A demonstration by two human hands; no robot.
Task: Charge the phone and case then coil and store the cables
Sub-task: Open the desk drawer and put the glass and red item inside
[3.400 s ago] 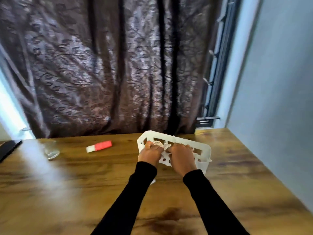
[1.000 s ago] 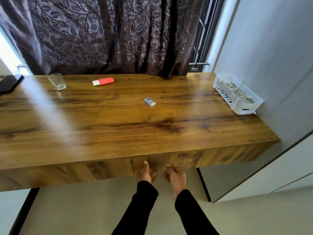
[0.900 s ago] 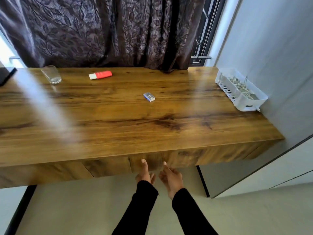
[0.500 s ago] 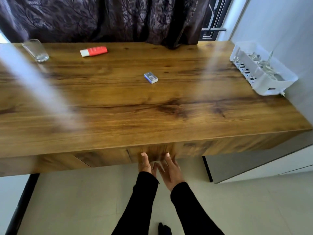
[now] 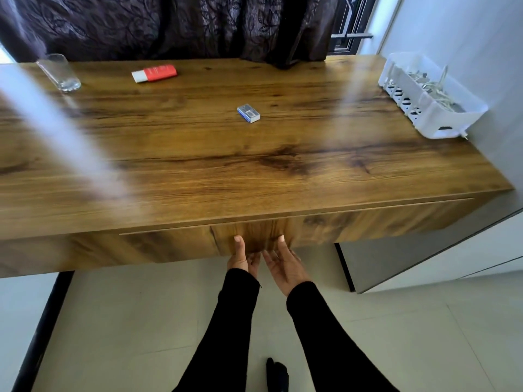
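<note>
**Now both hands sit at the front edge of the desk**

Head view: Down low, two hands in black sleeves reach to the front face of the wooden desk point(image 5: 254, 165). The left hand point(image 5: 242, 257) has its thumb up against the wood front, and its other fingers go under the bottom edge, so I cannot tell if they are curled. The right hand point(image 5: 284, 267) is just beside it, palm up, fingers straight and loose, one fingertip touching the wood front. Neither hand holds anything that shows.

The white basket point(image 5: 430, 108) stands on the desk top at the far right corner, close to the grey wall. Pale cables point(image 5: 433, 87) lie inside it in a messy heap. It is well apart from both hands.

Near the middle of the desk top lies a small blue and white box point(image 5: 248, 113). Toward the back of the desk, left of the middle, lies a red and white thing point(image 5: 154, 73) on its side. At the back left corner stands a clear glass point(image 5: 59, 72). It looks tilted in this wide view.

Behind the desk hangs a dark curtain point(image 5: 169, 24) with leaf shapes. Below the desk is a pale tiled floor point(image 5: 127, 321), and a dark sock toe point(image 5: 277, 374) shows at the bottom between the sleeves.
</note>
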